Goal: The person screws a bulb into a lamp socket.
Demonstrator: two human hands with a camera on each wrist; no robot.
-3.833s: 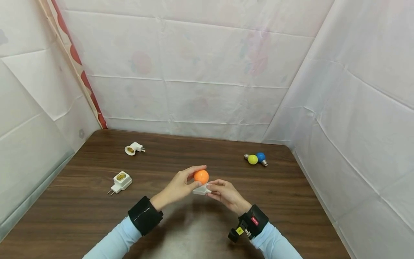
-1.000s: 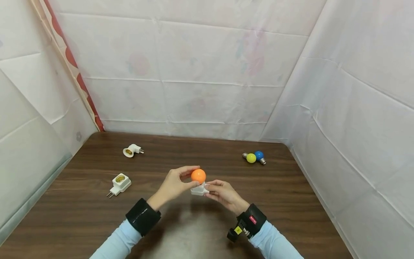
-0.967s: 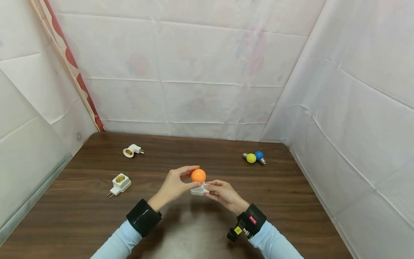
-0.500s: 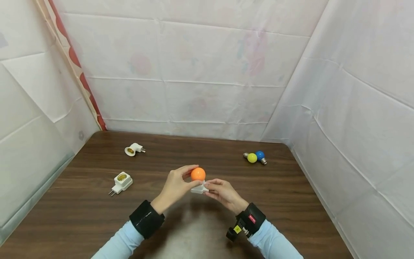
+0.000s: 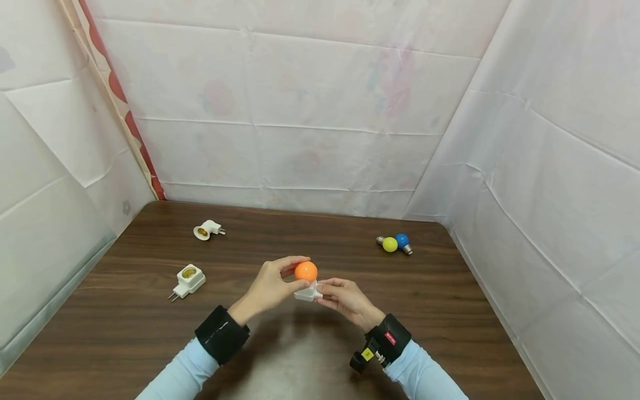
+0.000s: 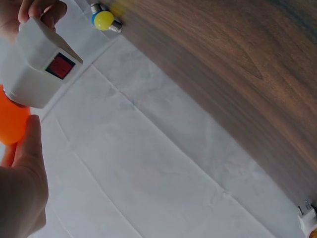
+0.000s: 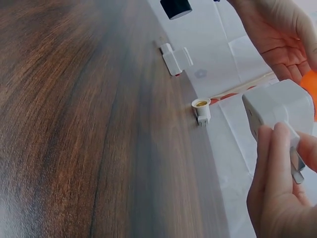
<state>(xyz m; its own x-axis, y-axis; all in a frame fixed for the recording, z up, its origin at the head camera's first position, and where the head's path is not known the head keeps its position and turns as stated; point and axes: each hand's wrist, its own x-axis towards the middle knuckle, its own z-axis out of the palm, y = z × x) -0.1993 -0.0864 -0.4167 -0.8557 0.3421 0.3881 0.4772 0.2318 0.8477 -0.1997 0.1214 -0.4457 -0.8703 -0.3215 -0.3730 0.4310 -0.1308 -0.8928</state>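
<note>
Near the middle of the table, in the head view, my left hand [image 5: 270, 286] pinches a round orange light bulb [image 5: 306, 271] between thumb and fingers. The bulb sits upright on a white plug-in lamp socket [image 5: 305, 294], its base hidden in the socket. From the right, my right hand [image 5: 350, 303] grips that socket by its plug end, thumb and fingers on either side. A red switch [image 6: 60, 65] shows on the socket's housing in the left wrist view. A metal plug prong [image 7: 297, 173] appears between the right fingers in the right wrist view.
A white square lamp socket [image 5: 189, 281] lies on the left of the wooden table [image 5: 125, 333], with an angled white socket [image 5: 208, 229] farther back. A yellow bulb [image 5: 390, 245] and a blue bulb [image 5: 402, 240] lie together at the back right. White sheets [image 5: 300, 111] wall the sides and back.
Both hands, with the bulb and socket, have shifted slightly left since the earliest frame. Their grips look the same throughout, and the things lying on the table stay in place.
</note>
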